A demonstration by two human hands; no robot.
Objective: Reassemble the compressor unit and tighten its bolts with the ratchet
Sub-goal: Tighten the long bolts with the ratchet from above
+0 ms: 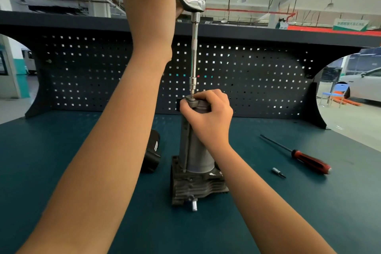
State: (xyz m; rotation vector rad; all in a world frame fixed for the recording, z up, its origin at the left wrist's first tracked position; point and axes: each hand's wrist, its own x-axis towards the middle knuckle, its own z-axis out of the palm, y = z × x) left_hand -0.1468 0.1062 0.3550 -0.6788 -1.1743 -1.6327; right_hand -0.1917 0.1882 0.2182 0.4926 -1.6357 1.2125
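The compressor unit [195,154] stands upright on the teal bench, a grey cylinder on a dark finned base. My right hand [208,113] grips the top of the cylinder. High above it, my left hand [152,0] holds the ratchet [193,4] by its black handle. From the chrome ratchet head a long extension bar [193,51] runs straight down, and its bit sits on a bolt [191,99] at the unit's top edge.
A red-and-black screwdriver [303,158] and a small loose bit [278,172] lie to the right on the bench top [309,202]. A black cap-like part [152,150] sits left of the unit, partly behind my left forearm. A dark pegboard [247,76] backs the bench.
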